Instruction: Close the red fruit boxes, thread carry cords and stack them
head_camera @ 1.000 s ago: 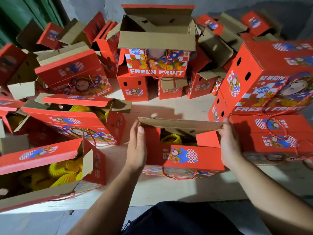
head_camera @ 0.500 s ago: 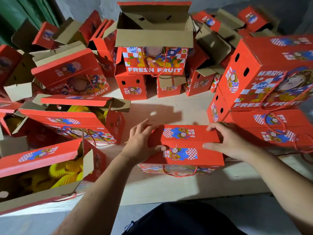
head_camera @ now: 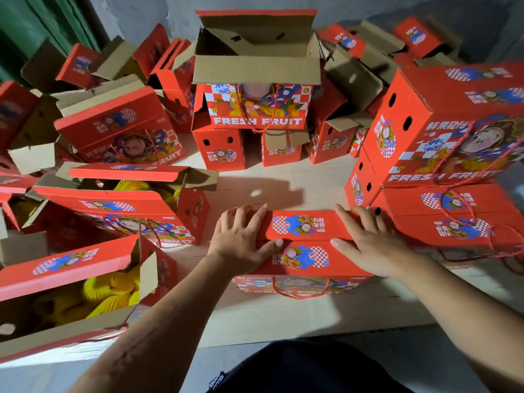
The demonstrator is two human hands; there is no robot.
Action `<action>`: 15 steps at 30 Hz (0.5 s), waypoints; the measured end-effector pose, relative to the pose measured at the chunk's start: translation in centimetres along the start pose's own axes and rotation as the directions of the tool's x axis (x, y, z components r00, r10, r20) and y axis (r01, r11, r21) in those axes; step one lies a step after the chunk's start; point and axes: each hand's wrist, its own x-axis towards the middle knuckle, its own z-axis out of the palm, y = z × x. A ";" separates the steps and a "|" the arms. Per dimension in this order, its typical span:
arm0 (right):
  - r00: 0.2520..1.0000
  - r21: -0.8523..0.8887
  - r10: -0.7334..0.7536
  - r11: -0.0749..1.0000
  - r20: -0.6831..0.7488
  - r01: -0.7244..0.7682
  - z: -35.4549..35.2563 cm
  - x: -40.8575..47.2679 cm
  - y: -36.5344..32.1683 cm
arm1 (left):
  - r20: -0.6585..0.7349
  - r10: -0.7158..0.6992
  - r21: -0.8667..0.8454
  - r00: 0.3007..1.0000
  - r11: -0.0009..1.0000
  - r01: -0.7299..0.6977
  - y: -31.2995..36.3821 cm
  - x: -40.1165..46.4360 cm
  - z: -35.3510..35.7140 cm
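I find the red fruit box [head_camera: 304, 251] near the board's [head_camera: 283, 313] front edge, lid flaps down. My left hand [head_camera: 241, 245] and right hand [head_camera: 371, 245] press flat, fingers spread, gripping nothing. Risk: on release the flaps may spring up at the seam. Its cord [head_camera: 300, 290] hangs loose in front. Further right, the stack [head_camera: 453, 165] sits askew; another box could topple it.

Pale wooden worktop [head_camera: 283, 313] under everything. Green corrugated panel [head_camera: 42, 26] far left, grey wall [head_camera: 158, 15] behind. Dark clothing [head_camera: 306, 367] at near edge.
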 end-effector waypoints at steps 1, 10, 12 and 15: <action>0.998 0.026 0.007 1.000 0.058 -0.008 0.0 -0.1 0.1 | 0.009 0.005 0.008 1.000 1.000 -0.005 0.1 0.0 0.0; 0.987 -0.133 -0.144 0.982 -0.074 0.133 2.5 -2.0 -5.9 | 0.048 0.241 -0.017 0.969 0.970 -0.241 5.2 -2.5 1.2; 0.955 -0.143 -0.205 0.974 -0.213 0.177 4.1 -2.8 -7.6 | 0.040 0.291 -0.033 0.956 0.957 -0.289 5.9 -3.3 1.9; 0.955 -0.141 -0.213 0.972 -0.207 0.187 3.6 -2.6 -5.3 | 0.002 0.219 -0.012 0.976 0.976 -0.219 3.7 -3.6 1.3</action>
